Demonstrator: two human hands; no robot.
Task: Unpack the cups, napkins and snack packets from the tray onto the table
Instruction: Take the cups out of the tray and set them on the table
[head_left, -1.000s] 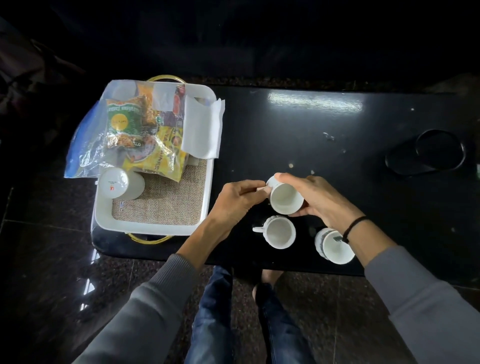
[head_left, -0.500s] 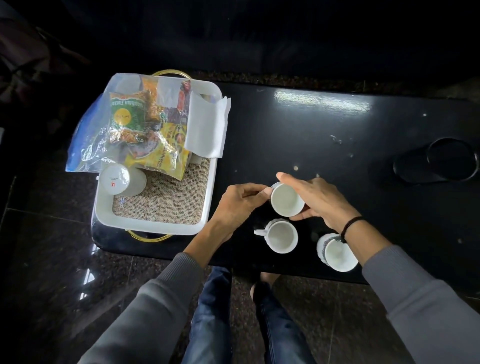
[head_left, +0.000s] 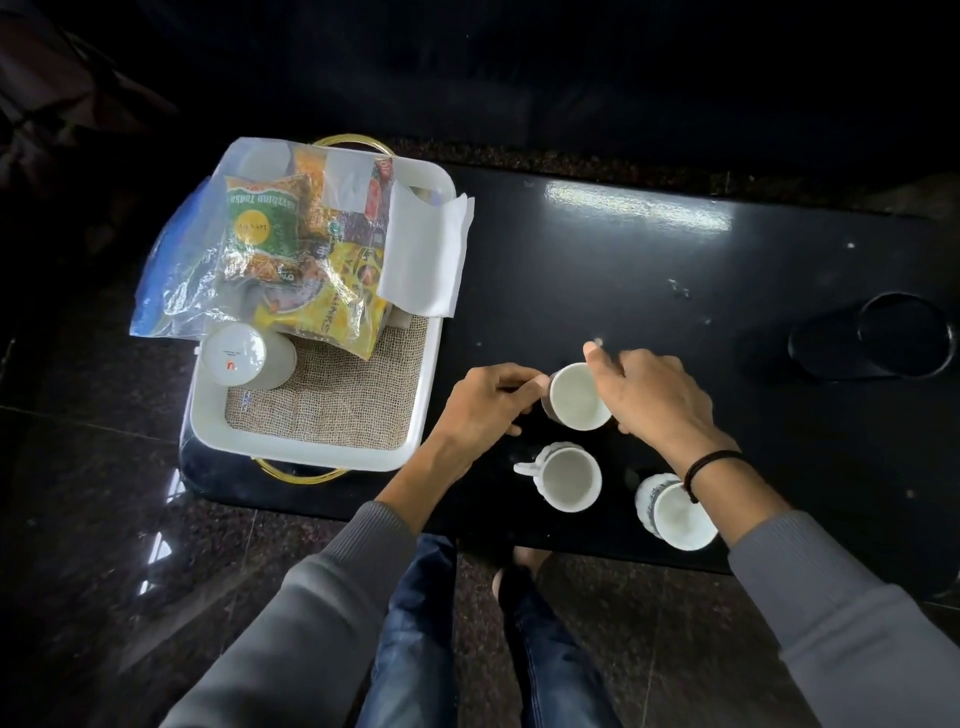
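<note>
A white cup (head_left: 574, 396) stands upright on the black table (head_left: 649, 270), held between both hands. My left hand (head_left: 488, 402) pinches its left side at the handle; my right hand (head_left: 649, 395) wraps its right rim. Two more white cups (head_left: 566, 480) (head_left: 675, 512) stand closer to me on the table. The white tray (head_left: 311, 452) at the left holds an upturned white cup (head_left: 236, 356), a clear bag of snack packets (head_left: 291, 244) and white napkins (head_left: 426, 254) draped over its right rim.
A black round holder (head_left: 878, 338) lies at the table's right end. The tray has gold handles and a burlap liner (head_left: 337, 405). My knees in jeans show below the table's near edge, above a dark stone floor.
The cup between my hands has come down a little toward the table, with both hands still on it. The view shifted slightly.
</note>
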